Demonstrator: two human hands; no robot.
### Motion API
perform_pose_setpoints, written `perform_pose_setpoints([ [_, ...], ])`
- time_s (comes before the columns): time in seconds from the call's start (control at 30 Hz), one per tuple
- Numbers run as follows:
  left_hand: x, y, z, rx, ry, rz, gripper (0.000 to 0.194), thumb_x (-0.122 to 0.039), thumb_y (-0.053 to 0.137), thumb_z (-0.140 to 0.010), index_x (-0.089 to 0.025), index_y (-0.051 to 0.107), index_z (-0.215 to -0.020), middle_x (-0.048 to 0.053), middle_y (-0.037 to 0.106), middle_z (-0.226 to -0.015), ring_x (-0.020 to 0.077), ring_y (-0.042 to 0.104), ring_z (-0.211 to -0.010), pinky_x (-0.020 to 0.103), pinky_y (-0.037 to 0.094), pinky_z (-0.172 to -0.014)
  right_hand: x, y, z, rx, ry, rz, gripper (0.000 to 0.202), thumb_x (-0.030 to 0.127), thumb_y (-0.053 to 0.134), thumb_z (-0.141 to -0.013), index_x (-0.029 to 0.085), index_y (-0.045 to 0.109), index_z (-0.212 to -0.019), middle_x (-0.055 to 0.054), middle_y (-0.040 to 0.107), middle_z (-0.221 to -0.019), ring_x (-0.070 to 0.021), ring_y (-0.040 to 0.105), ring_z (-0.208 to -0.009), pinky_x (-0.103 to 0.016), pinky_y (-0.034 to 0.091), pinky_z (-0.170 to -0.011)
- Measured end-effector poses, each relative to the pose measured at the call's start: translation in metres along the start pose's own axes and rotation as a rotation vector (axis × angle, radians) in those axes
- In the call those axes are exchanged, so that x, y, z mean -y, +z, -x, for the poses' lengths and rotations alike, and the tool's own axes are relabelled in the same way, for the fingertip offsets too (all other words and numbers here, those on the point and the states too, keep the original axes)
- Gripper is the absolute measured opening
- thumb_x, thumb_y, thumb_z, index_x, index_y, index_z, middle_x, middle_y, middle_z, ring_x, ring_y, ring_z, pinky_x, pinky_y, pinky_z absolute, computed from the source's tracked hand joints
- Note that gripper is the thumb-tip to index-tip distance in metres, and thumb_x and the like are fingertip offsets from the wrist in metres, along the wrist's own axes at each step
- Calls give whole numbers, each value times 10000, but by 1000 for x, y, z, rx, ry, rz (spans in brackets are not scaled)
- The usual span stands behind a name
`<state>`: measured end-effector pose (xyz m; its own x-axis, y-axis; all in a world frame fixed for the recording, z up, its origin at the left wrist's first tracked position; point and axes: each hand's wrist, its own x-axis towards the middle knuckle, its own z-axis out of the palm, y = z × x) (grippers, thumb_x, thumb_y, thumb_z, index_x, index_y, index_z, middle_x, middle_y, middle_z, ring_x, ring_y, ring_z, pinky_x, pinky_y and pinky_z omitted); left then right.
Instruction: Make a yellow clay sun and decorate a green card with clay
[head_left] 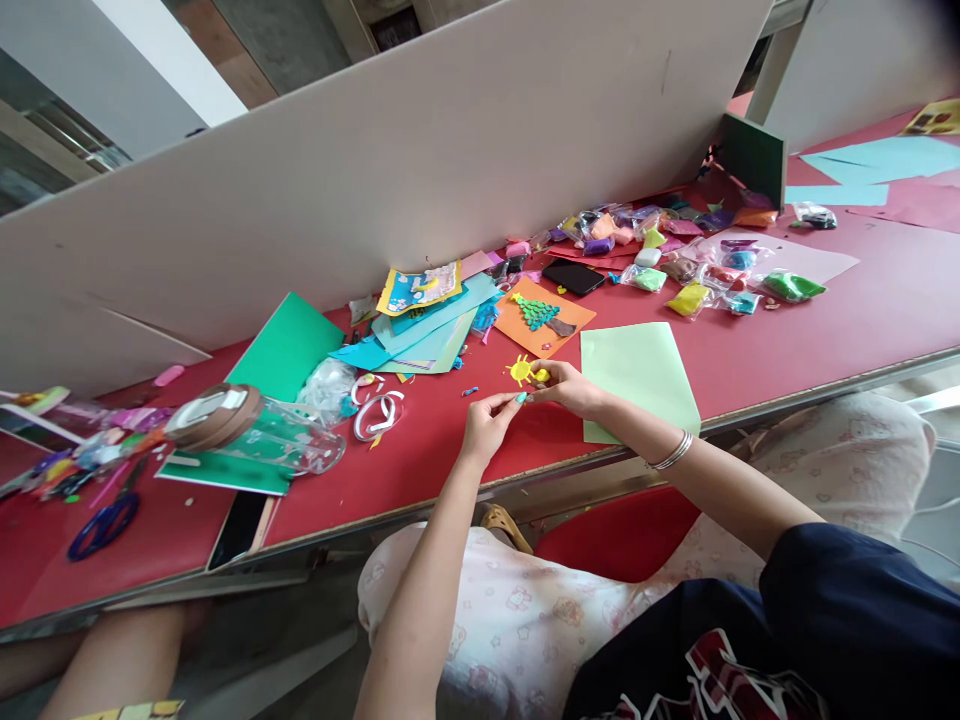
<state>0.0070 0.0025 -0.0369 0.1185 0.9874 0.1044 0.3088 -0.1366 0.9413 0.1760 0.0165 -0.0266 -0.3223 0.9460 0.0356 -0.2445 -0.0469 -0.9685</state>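
My left hand (pixel 489 426) is closed in a pinch just above the red table, its fingertips meeting those of my right hand. A small teal spot shows at these fingertips; whether it is clay or a painted nail I cannot tell. My right hand (pixel 568 390) curls its fingers round a small lump of yellow clay (pixel 540 376). Beside it lies a yellow clay sun (pixel 519 370) with short rays. Just behind is an orange card (pixel 510 322) bearing a tree of green and blue clay dots with a brown trunk. A pale green sheet (pixel 637 375) lies partly under my right forearm.
A black phone (pixel 574 276) and several bagged clays (pixel 690 297) lie toward the back right. Leftward are stacked papers (pixel 427 335), white tape rings (pixel 379 415), a clear jar (pixel 289 436) on its side and blue-handled scissors (pixel 105 525). A white partition (pixel 375 170) bounds the back.
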Motion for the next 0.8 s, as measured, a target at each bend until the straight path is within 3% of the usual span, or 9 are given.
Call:
perform_pose_setpoints([
  [0.2,-4,-2,2,-35,40,-93,257,-380,656,-705,-161,731,-816,67,726,-805,218,662,-761,310,503,-710,-3,0,-3,-21,-17,65,397,287,759,-462,179,493,-737,76,381,-628,-79,370,-591,-232,297,-556],
  [0.4,-5,-4,2,-65,64,-193,264,-391,638,-715,-149,726,-773,43,696,-648,177,616,-590,270,463,-583,-4,1,-3,-57,-24,121,421,340,765,-458,179,486,-730,79,362,-617,-80,342,-586,-236,267,-548],
  [0.8,-4,-3,1,-13,82,-233,309,-411,586,-741,-127,703,-764,24,649,-602,139,554,-561,227,415,-535,1,3,0,-15,-25,155,431,338,766,-464,183,452,-715,85,334,-604,-70,305,-570,-232,248,-532],
])
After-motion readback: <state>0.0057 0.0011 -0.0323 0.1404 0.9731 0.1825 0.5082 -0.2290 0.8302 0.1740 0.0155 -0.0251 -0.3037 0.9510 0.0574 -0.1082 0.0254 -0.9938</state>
